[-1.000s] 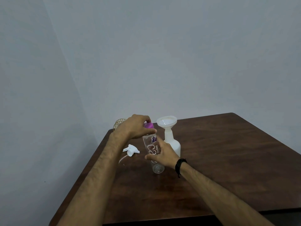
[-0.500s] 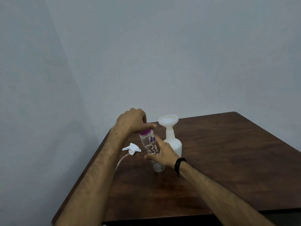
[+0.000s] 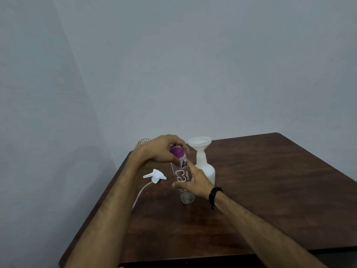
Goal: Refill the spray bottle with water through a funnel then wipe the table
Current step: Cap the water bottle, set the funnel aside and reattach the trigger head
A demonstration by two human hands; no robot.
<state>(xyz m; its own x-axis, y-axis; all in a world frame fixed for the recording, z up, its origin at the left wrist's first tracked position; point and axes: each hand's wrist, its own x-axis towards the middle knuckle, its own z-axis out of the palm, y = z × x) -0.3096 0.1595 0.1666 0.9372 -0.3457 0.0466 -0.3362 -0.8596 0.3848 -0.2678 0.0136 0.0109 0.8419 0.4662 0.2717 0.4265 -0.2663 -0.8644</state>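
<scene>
Your left hand [image 3: 160, 149] pinches the purple cap [image 3: 176, 151]; right hand [image 3: 195, 182] wraps the water bottle [image 3: 180, 176], at 9 o'clock of the funnel-topped spray bottle [image 3: 204, 169]. Thin, slick plastic: grip mid-body, gently.

Left hand [image 3: 162, 149] grips the purple cap [image 3: 176, 151], seemingly twisting; right hand [image 3: 195, 183] steadies the clear bottle [image 3: 182, 180]; funnelled spray bottle [image 3: 204, 169] just beyond.

Two bottles (one clear [image 3: 182, 176], one white [image 3: 205, 169]), one funnel [image 3: 199, 143], one sprayer head [image 3: 155, 176].
</scene>
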